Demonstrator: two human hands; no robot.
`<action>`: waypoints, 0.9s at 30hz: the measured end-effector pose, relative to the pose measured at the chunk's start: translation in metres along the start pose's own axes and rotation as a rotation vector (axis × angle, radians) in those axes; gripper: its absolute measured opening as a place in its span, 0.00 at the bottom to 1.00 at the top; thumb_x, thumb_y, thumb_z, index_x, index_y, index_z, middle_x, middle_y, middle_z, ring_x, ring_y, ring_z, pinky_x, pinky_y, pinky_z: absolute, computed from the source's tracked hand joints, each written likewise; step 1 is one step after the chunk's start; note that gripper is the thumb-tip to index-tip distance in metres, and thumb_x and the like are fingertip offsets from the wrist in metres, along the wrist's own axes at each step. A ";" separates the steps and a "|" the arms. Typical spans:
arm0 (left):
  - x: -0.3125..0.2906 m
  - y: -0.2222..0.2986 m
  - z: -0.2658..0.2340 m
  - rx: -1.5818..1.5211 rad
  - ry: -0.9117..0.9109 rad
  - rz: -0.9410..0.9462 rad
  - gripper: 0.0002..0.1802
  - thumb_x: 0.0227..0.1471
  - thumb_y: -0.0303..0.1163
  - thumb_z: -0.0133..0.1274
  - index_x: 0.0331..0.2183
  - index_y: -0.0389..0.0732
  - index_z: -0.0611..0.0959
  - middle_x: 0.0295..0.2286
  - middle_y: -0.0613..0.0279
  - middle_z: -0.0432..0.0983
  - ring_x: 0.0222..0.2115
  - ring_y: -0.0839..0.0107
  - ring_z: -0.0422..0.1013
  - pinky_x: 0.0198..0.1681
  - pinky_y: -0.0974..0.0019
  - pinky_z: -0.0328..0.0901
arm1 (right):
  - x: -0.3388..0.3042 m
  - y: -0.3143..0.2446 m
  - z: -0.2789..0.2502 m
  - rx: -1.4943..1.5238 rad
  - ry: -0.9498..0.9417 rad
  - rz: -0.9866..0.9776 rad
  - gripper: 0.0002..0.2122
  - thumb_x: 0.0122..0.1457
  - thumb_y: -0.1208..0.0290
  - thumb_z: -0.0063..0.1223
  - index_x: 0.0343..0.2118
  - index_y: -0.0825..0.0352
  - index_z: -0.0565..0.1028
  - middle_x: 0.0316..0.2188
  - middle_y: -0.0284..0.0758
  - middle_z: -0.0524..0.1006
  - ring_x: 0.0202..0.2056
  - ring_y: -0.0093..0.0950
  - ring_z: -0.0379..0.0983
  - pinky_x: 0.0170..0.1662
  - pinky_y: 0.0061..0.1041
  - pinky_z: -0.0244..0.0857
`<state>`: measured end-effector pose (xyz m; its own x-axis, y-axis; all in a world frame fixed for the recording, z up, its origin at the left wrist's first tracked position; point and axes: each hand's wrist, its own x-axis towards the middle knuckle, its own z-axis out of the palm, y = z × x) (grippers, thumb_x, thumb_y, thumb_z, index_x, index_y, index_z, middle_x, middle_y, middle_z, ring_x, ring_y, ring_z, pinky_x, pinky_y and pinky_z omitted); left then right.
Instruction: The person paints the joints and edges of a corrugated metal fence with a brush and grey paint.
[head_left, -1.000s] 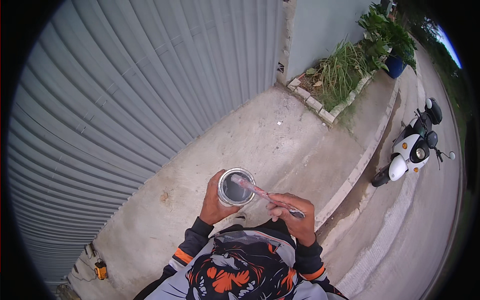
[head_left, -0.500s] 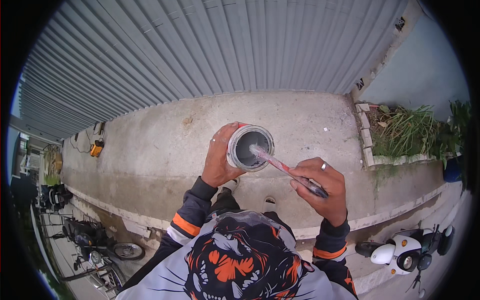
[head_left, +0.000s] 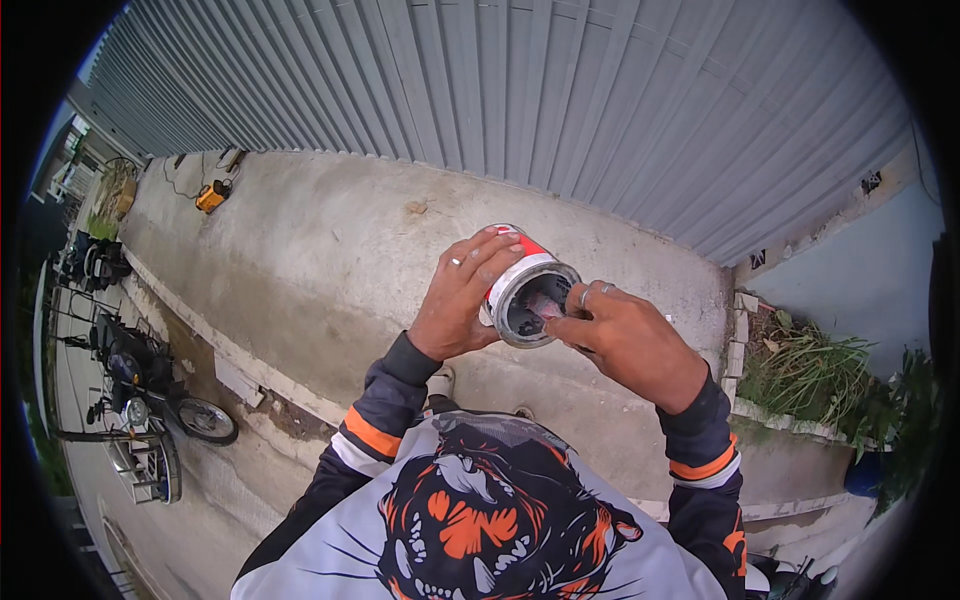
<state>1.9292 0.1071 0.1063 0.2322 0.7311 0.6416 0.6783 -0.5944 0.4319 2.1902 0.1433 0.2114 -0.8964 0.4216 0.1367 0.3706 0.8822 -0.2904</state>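
Note:
My left hand [head_left: 458,300] is wrapped round the side of a paint can [head_left: 512,282] with a red and white label. The can is tilted, its open mouth turned toward my right hand and body. Grey paint coats the inside wall. My right hand [head_left: 640,345] grips a paintbrush [head_left: 543,306] right at the can's mouth. The brush reaches down into the can; a pinkish, paint-smeared part shows, while its bristle tip and most of the handle are hidden.
A grey corrugated metal wall [head_left: 480,90] runs across the far side of the concrete ground [head_left: 300,260]. A yellow-orange device [head_left: 212,196] with a cord lies far left. Motorbikes [head_left: 140,370] stand at left, and a brick-edged plant bed [head_left: 800,360] is at right.
The can has tipped toward the right. My right hand has moved in to its mouth, and the brush has gone deeper inside. The whole view has turned somewhat.

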 end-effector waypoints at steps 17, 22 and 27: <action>-0.031 -0.148 -0.091 -0.090 0.036 -0.196 0.62 0.32 0.37 0.81 0.67 0.48 0.66 0.63 0.55 0.68 0.67 0.51 0.61 0.67 0.47 0.57 | 0.179 -0.034 0.086 0.598 0.450 0.545 0.07 0.58 0.74 0.70 0.35 0.70 0.82 0.24 0.37 0.82 0.25 0.20 0.77 0.30 0.22 0.70; -0.026 -0.189 -0.093 -0.084 0.027 -0.215 0.61 0.32 0.37 0.81 0.67 0.48 0.67 0.64 0.55 0.67 0.66 0.51 0.62 0.66 0.46 0.57 | 0.211 -0.023 0.100 0.502 0.426 0.386 0.09 0.58 0.76 0.70 0.39 0.69 0.82 0.32 0.41 0.84 0.31 0.30 0.83 0.36 0.26 0.74; -0.010 -0.230 -0.076 -0.066 0.095 -0.266 0.63 0.31 0.40 0.82 0.67 0.45 0.66 0.63 0.54 0.67 0.66 0.49 0.62 0.66 0.45 0.57 | 0.238 0.010 0.094 0.428 0.282 0.237 0.14 0.56 0.75 0.71 0.46 0.62 0.84 0.34 0.38 0.82 0.32 0.35 0.80 0.37 0.31 0.74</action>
<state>1.7175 0.2110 0.0484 -0.0162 0.8314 0.5554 0.6594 -0.4087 0.6310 1.9583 0.2330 0.1520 -0.6791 0.6894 0.2522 0.3693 0.6178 -0.6943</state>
